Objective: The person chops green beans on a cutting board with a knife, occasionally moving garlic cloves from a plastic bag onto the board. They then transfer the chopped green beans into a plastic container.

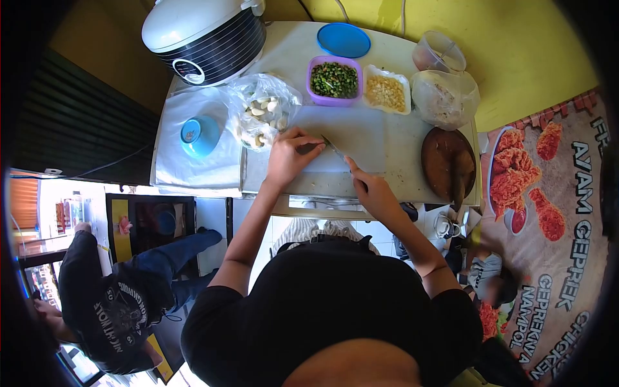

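Right hand has its fingers wrapped round the knife, blade slanting over the pale board. Left hand, fingers bent, thumb right beside the knife tip; whether they're pinching a scrap, I can't tell. There's the danger: 1 slip could nick that thumb! The board looks smooth and might slide under pressure. Just beside the left knuckles, the bag of cloves could spill if bumped. Far right, the pestle reaches the desk's front edge; a knock could topple it.
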Tool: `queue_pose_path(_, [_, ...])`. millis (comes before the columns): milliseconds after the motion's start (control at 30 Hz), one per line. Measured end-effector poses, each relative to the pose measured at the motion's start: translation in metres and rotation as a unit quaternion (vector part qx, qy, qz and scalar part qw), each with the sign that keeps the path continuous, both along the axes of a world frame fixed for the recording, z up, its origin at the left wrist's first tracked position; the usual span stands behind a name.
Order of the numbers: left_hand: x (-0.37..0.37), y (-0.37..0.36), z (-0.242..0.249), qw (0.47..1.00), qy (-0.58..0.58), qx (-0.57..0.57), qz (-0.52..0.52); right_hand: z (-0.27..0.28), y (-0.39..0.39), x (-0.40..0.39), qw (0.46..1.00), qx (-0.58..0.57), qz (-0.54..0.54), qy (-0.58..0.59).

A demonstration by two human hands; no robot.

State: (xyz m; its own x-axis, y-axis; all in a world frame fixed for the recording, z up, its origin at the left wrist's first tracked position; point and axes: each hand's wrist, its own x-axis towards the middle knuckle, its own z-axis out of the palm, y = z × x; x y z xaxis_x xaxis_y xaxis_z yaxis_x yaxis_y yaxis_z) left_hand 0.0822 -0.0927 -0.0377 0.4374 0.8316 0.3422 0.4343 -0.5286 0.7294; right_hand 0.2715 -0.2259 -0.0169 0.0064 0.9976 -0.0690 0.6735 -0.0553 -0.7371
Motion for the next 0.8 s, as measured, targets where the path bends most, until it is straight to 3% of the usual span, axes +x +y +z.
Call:
queue_pose_path(267, [0.001, -0.002, -0.001, 1.0, 0.007, 0.01, 0.011, 0.001, 0.01, 0.0, 0.996, 0.03, 0.002, 0.083])
queue_pose_path(700, [0.001, -0.002, -0.006, 1.0, -0.003, 0.002, 0.021, 0.012, 0.002, -0.007, 0.999, -0.013, -0.003, 0.033])
queue_pose_path(800, [0.001, -0.003, -0.003, 1.0, -0.001, 0.012, 0.021, -0.001, 0.0, -0.009, 0.999, 0.034, 0.013, 0.009])
